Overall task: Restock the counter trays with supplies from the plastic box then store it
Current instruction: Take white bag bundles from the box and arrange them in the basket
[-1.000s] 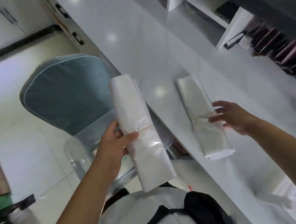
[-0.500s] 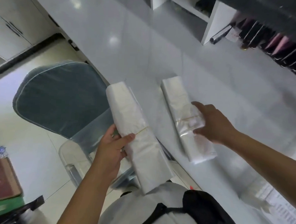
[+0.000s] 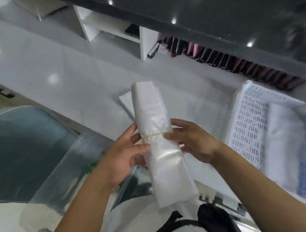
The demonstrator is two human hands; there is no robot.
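Both hands have come together since 1 s ago: back then the right hand (image 3: pixel 191 141) was out on the counter (image 3: pixel 76 72) gripping a second pack, now it's on the same pack of plastic bags (image 3: pixel 158 134) the left hand (image 3: pixel 127 150) holds. Cam has also swung right, so a white perforated tray (image 3: pixel 247 124) w/ folded white stock in it now shows at the right edge.

Left fingers curl round the pack from its left side, thumb across the front. Right fingertips pinch it at the yellow rubber band (image 3: pixel 156 133), thumb on top. Pack is held up off the counter, tilted, top end away from the body. Other pack (image 3: pixel 126 102) lies flat on the counter behind it, mostly hidden.

Clear plastic box (image 3: pixel 75 158) sits lower left, below the counter edge, beside a teal chair (image 3: pixel 23 144).

Step, prob: prepping this pack for the tray, maybe slipping the band off or just squaring it up; can't tell which. Next move needs a firm hold w/ the left while the right works the band, then carry right and lay it in the tray beside the stock already there. Box storage still to do
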